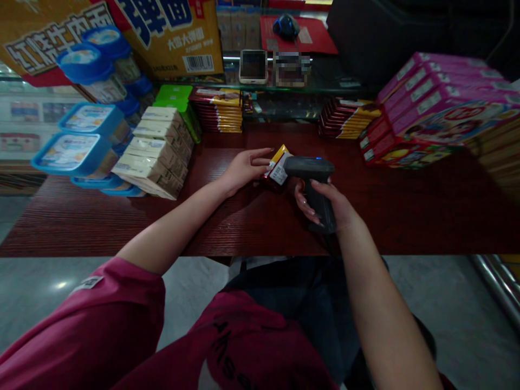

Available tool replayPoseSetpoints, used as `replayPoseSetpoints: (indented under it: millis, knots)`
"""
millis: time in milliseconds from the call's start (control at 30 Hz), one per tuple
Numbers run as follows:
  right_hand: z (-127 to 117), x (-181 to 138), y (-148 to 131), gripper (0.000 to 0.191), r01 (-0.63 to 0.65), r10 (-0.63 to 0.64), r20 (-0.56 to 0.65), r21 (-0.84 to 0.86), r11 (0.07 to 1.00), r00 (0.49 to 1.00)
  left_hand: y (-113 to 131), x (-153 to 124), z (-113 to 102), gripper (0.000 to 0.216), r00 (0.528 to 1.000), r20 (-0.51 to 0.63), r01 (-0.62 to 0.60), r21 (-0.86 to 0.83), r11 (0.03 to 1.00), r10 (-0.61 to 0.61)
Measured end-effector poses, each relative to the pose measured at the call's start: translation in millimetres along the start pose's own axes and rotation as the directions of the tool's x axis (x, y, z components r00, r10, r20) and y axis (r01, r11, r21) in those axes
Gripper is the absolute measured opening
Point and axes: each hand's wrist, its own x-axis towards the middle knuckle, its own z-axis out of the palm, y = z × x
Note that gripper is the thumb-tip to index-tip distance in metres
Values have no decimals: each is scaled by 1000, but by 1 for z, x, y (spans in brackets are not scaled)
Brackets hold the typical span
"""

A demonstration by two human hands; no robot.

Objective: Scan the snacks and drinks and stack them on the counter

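My right hand [340, 207] is wrapped round the grip of a black handheld barcode scanner [311, 167], with a small blue light on its top. The scanner's head points left, close over a small red and yellow packet [279, 172] whose white barcode label faces up. At the packet's left edge, the fingers of my left hand [244, 172] grip it just above the dark red wooden table [211, 227]. Similar packets form a left stack [219, 112] and a leaning right stack [347, 120] beyond my hands.
On the left are blue-lidded tubs [75, 151], beige cartons [156, 154] and a green pack [174, 100]. Pink boxes [442, 103] stand on red ones [377, 143] at right. Behind are a large noodle carton [179, 38], a phone-like device [253, 66] and a mouse [285, 27].
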Motion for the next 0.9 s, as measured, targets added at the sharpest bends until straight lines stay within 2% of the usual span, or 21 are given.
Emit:
replayPoseSetpoints:
  millis: [200, 567, 700, 800, 900]
  knots:
    - [-3, 2, 2, 36, 14, -13, 13, -46, 999, 1000, 1, -1, -3, 64, 997, 11, -73, 109, 991, 73]
    - [-2, 1, 2, 39, -13, 15, -49, 46, 999, 999, 10, -7, 2, 66, 996, -86, 27, -73, 997, -33]
    - [-1, 0, 4, 38, -13, 16, -50, 75, 997, 999, 11, -9, 3, 64, 991, -131, 14, -85, 996, -25]
    - [-2, 2, 4, 38, 35, -24, -98, 114, 993, 995, 12, -5, 3, 64, 981, -188, -57, -51, 997, 46]
    - [-7, 5, 1, 42, 162, -121, -215, 184, 970, 969, 20, 14, 5, 60, 939, -240, -239, 58, 969, 246]
